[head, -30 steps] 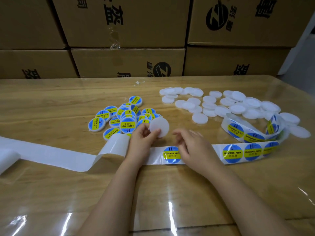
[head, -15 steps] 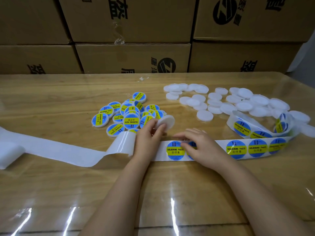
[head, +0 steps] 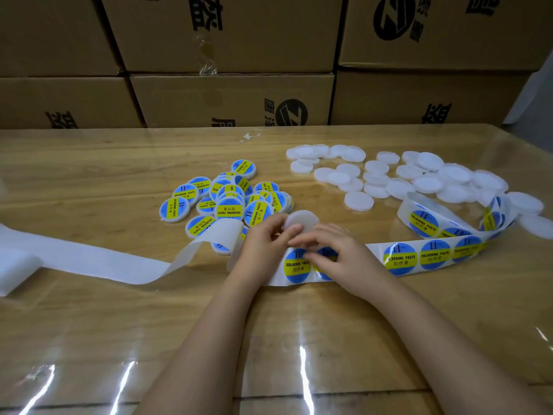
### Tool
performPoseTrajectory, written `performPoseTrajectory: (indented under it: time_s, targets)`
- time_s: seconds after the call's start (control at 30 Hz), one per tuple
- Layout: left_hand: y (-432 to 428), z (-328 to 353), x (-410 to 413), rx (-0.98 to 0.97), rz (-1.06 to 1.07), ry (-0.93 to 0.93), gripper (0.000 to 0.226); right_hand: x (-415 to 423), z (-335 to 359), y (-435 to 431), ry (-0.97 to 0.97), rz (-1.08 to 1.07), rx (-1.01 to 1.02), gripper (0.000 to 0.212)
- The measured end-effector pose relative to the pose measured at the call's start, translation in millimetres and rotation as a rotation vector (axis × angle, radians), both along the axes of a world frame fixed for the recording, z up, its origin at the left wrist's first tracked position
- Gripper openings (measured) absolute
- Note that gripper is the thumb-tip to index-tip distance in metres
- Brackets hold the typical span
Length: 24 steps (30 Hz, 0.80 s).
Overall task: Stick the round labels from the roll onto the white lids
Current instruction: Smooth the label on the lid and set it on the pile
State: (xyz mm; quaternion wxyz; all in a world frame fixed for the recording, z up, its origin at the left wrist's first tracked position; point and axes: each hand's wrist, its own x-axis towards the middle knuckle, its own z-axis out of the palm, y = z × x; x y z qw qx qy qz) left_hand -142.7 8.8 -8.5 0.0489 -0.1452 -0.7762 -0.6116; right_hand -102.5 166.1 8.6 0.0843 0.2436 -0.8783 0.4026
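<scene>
White plastic lid [head: 302, 221], light and stiff, sits pinched at its rim in the left hand [head: 263, 239], just beyond the label strip [head: 419, 257] mid-tabletop [head: 89, 175]. The right hand [head: 344, 260] curls over a flimsy, sticky label [head: 323, 274]. Whether its fingers grip it I cannot tell; it is probably best lifted by its edge.

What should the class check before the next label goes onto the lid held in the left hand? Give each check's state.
1. Left hand grips a white lid: ok.
2. Right hand rests on the label strip: ok.
3. Label under its fingers peeled free: cannot tell.
4. Unused labels on the strip: ok.
5. Blank lids in supply: ok.
</scene>
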Motion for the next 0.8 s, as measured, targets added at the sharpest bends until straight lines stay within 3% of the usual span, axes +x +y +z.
performPoseTrajectory:
  time_s: [0.23, 0.33, 0.5, 0.7, 0.8]
  targets:
    - [-0.4, -4.3, -1.5, -0.058, -0.026, -0.013, 0.015, -0.9, -2.1, -6.0, 0.137, 0.038, 0.119, 0.028]
    - [0.0, -3.8, -1.8, -0.113, 0.014, 0.025, 0.03, -0.5, -2.5, -7.0, 0.152, 0.051, 0.06, 0.019]
    - [0.6, -2.7, -1.8, -0.125, 0.065, 0.012, 0.028, -0.2, -1.9, -4.3, 0.091, 0.051, -0.121, 0.005]
    - [0.2, -3.1, -3.7, -0.128, 0.115, -0.077, 0.001, -6.3, -0.2, 5.0, 0.044, -0.037, -0.218, 0.014]
    - [1.0, -0.1, -2.4, -0.028, 0.116, -0.109, 0.016, -9.2, 4.0, 9.9, 0.02, -0.097, -0.295, 0.021]
